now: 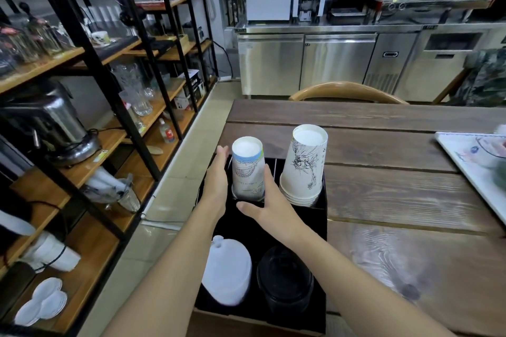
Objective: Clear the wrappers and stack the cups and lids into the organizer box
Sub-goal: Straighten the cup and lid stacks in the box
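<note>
- The left hand [217, 175] is lying flat and open-fingered against the left side of the smaller cup stack [248, 169], while the right hand [267, 206] is cupping its lower right side, fingers spread and not closed round it.
- That stack is standing upside down in the far-left compartment of the organizer box [320, 216]; the taller cup stack [305, 164] is sitting inverted in the far-right one.
- White lids [228, 271] and black lids [284, 279] are filling the two near compartments, so the stacking is looking nearly finished.
- A clear wrapper [383, 252] is lying on the wooden table [383, 117] just right of the box (this part seems left to do).
- The box is sitting at the table's left edge, leaving little margin there; open tabletop is stretching to the right, up to a tray [471, 167].
</note>
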A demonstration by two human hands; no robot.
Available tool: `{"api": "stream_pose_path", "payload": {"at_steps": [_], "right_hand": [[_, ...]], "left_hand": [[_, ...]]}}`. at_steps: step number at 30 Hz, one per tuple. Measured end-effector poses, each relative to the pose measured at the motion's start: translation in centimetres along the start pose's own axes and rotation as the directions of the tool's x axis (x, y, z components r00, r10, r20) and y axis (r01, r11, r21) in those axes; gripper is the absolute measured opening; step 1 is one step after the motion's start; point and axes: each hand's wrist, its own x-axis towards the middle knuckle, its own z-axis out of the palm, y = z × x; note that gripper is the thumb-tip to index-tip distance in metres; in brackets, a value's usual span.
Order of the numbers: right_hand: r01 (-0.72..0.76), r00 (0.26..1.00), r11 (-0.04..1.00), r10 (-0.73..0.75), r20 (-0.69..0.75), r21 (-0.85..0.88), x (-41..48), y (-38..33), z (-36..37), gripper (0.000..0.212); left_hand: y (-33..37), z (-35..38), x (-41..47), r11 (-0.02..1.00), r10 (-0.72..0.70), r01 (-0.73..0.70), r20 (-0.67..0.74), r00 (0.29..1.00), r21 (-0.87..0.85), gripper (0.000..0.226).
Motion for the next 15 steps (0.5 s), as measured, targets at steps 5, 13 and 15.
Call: {"api": "stream_pose_path", "payload": {"at_steps": [5, 13, 15], "right_hand": [[-0.040, 0.999, 0.998, 0.041, 0.008, -0.050, 1.1, 0.2, 0.7, 0.097], [-0.048, 0.999, 0.998, 0.048, -0.021, -0.026, 2.4, 0.3, -0.2, 0.096], [-0.062, 0.998, 0.998, 0.062, -0.006, -0.016, 2.5, 0.2, -0.5, 0.093]], "left_hand": [[0.5, 0.0, -0.5, 1.000, -0.010, 0.011, 0.127, 0.992, -0.005, 0.052], [-0.8, -0.7, -1.1, 0.992, 0.075, -0.084, 0.098, 0.992, 0.093, 0.041], [-0.9, -0.6, -1.3, 0.989, 0.100, -0.109, 0.088, 0.991, 0.100, 0.034]]}}
